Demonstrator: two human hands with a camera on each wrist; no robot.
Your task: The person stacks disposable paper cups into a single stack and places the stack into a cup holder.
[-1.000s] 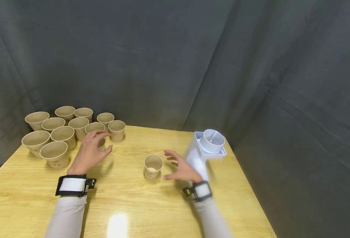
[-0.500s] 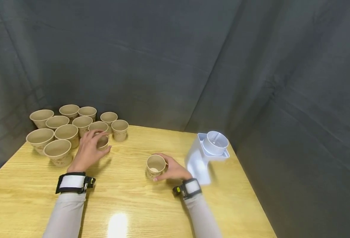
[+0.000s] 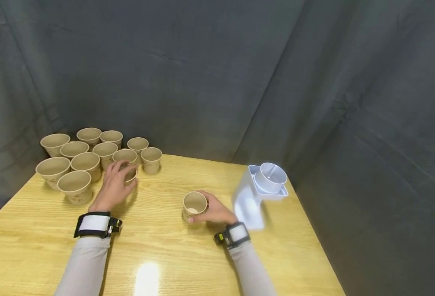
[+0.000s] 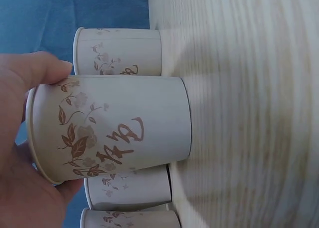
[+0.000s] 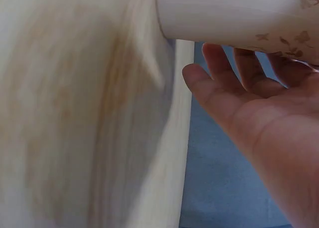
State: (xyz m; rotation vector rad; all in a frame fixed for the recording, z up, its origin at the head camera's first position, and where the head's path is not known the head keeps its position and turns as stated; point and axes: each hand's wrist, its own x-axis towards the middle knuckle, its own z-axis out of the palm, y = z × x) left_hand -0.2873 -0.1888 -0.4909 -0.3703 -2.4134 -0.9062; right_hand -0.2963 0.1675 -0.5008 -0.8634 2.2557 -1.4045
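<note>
Printed beige paper cups stand upright on the wooden table. At the near right of the cup group, my left hand [image 3: 113, 187] grips one paper cup [image 3: 131, 176] near its rim. In the left wrist view, thumb and fingers lie on opposite sides of that cup [image 4: 114, 123], which has brown leaf print and characters. My right hand [image 3: 214, 209] curls round a lone paper cup [image 3: 194, 202] at mid-table, thumb in front and the other fingers behind. The right wrist view shows its fingers along the side of this cup [image 5: 234, 13].
Several more paper cups [image 3: 75, 185] stand close together on the table's left. A white plastic device with a round top [image 3: 271, 179] stands to the right, beyond my right hand. Dark curtain [image 3: 188, 82] hangs behind and along the right side of the table [image 3: 165, 255].
My right hand has moved left from beside the lone cup and now curls round it. My left hand has closed in on the cup under it. The head view has shifted slightly.
</note>
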